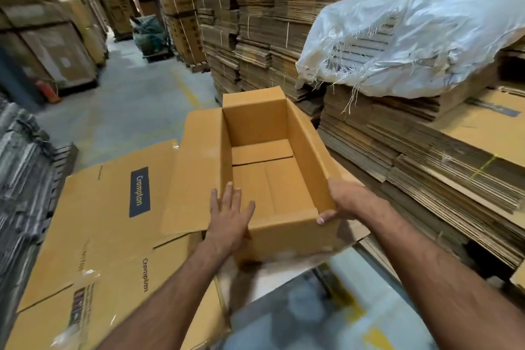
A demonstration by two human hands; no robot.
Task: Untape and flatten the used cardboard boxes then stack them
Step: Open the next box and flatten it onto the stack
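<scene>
An open brown cardboard box (264, 148) is held in front of me, its top flaps spread and its inside bare. My right hand (345, 202) grips the box's near right corner, thumb over the rim. My left hand (230, 216) lies flat with straight fingers at the near left corner, reaching into the box opening. Under and to the left of the box lies a stack of flattened boxes printed "Crompton" (113, 221), with clear tape scraps on the top sheet.
Bundled flattened cartons (426, 156) are piled at the right, with a torn white woven sack (420, 37) on top. Tall cardboard stacks (255, 23) rise behind. A grey stack (20, 179) stands at the left. A concrete aisle (136, 105) runs ahead.
</scene>
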